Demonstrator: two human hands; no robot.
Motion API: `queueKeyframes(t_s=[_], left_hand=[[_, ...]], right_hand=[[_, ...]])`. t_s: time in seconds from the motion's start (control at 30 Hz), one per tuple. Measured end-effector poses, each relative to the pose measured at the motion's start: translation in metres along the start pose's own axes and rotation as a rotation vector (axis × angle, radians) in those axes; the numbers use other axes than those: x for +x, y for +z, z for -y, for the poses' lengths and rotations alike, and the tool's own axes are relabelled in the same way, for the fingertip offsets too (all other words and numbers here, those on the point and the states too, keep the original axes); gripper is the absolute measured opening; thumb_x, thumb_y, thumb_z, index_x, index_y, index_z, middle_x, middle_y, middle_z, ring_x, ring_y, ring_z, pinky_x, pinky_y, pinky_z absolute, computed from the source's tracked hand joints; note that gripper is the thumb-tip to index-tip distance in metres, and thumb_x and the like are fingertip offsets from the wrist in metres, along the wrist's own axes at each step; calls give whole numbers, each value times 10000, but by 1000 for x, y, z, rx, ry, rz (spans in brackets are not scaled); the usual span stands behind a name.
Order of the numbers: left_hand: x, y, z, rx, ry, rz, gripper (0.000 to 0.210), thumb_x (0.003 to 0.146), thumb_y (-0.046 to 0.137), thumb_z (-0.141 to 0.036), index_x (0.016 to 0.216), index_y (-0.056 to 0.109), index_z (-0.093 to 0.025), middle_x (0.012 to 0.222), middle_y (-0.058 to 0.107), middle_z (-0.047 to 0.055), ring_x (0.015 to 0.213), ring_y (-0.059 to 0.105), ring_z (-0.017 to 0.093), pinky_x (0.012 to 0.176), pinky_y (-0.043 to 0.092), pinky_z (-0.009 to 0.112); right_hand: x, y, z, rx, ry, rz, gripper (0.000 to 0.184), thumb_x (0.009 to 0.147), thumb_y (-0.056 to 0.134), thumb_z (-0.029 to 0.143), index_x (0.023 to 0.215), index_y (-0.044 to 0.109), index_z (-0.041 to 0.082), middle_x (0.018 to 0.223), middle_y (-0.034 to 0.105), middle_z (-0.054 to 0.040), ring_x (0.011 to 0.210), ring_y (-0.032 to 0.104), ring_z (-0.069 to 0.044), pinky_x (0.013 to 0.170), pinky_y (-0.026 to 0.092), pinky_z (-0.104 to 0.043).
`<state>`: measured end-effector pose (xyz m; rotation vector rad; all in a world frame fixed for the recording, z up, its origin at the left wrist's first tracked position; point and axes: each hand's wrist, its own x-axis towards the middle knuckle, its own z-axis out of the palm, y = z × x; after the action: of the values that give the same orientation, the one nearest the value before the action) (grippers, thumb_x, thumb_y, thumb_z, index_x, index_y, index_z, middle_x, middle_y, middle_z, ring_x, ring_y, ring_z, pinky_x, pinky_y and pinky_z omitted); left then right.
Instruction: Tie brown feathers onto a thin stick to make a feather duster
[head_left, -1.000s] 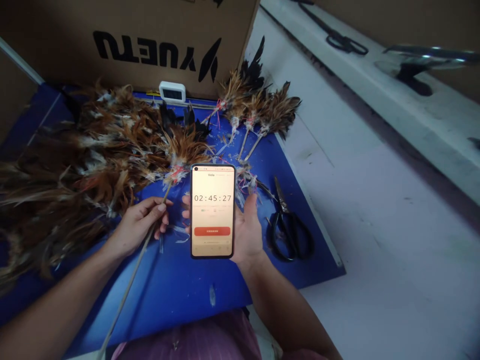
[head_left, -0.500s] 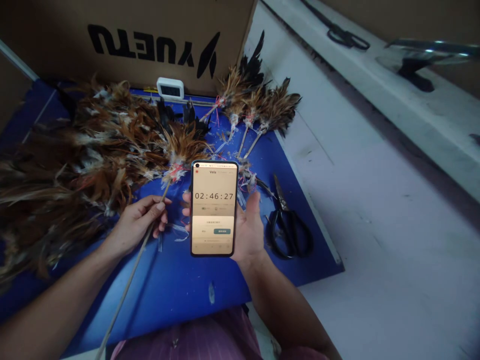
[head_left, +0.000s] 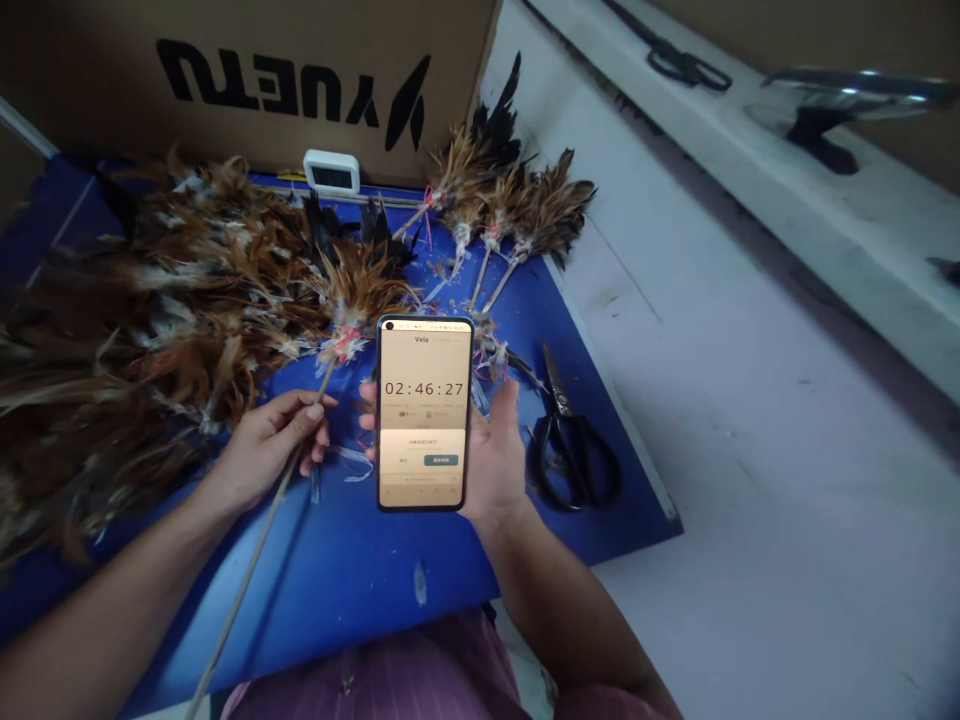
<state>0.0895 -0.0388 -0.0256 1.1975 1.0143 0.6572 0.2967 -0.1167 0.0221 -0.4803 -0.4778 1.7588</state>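
My left hand [head_left: 274, 440] is closed around a thin stick [head_left: 244, 600], just below the brown and black feathers [head_left: 360, 280] bound to its far end with red and white ties. In my right hand [head_left: 495, 450] rests a phone [head_left: 422, 415], held upright with its lit screen towards me, reading 02:46:27. My right fingers show at the phone's left edge and the thumb stands off to its right. Black-handled scissors [head_left: 574, 450] lie to the right of that hand, blades pointing away from me.
A large mass of brown feathers [head_left: 187, 270] spreads over the left of the blue tabletop [head_left: 360, 600]. Several short feather bundles on sticks [head_left: 517, 215] lie at the back right. A small white digital display [head_left: 331, 172] stands before a cardboard box [head_left: 247, 130]. A white wall [head_left: 720, 380] borders the right.
The view has shifted slightly, so everything appears a little further left. Both hands keep their holds, and the phone's time reading is unchanged.
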Motion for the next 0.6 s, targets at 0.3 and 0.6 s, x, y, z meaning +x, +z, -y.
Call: queueKeyframes(t_s=[0.3, 0.6], left_hand=[[-1, 0, -5, -11, 15, 30, 292, 843, 664, -353, 1038, 619, -140, 627, 587, -23, 491, 550, 97, 378, 452, 174], [-1, 0, -2, -10, 38, 37, 293, 840, 666, -373, 1027, 636, -148, 626, 584, -21, 488, 554, 98, 368, 455, 175]], right_hand=[[0, -2, -3, -55, 19, -86, 896, 727, 310, 886, 1297, 551, 239, 1324, 587, -128, 1086, 614, -285, 908, 515, -501], [0, -2, -1, -43, 8, -53, 879, 750, 306, 864, 1301, 549, 224, 1297, 603, -128, 1068, 620, -275, 916, 508, -485]])
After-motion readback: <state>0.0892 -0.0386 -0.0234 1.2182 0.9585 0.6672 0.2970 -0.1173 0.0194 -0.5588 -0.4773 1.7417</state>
